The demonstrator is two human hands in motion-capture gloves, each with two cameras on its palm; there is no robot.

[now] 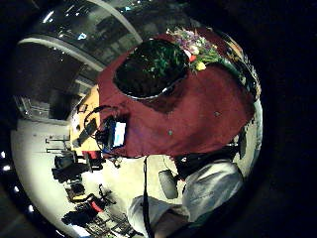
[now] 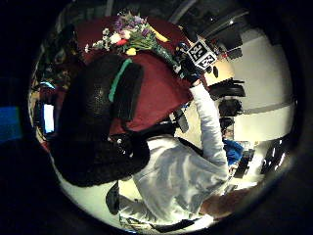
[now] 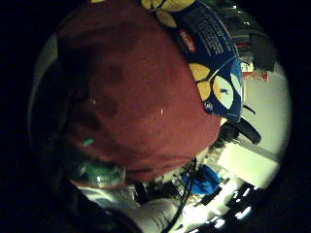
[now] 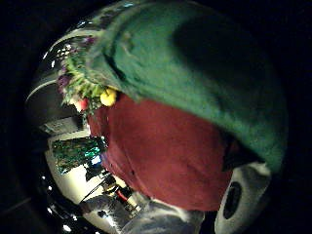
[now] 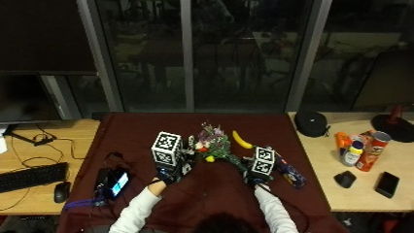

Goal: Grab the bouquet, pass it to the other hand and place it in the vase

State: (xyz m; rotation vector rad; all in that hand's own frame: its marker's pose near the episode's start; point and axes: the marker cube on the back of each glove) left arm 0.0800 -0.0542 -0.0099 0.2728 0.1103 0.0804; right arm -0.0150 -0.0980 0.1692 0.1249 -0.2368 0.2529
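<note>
On the maroon cloth (image 5: 213, 189), your right hand (image 5: 257, 175) grips the bouquet (image 5: 216, 145) stems, forearm reaching forward. Your left hand (image 5: 167, 171) hovers over the vase (image 1: 151, 67); I cannot tell its fingers.

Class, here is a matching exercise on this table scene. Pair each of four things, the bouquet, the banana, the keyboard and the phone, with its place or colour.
Things:
1. bouquet
2. banana
3. keyboard
4. phone

Places and colours:
a. black, on the wooden table at the person's far right
b. mixed flowers, lying in the middle of the dark red cloth
c. on the wooden desk at the person's far left, beside a mouse
d. yellow, on the cloth beside the flowers

Pairs: 1-b, 2-d, 3-c, 4-a
</note>
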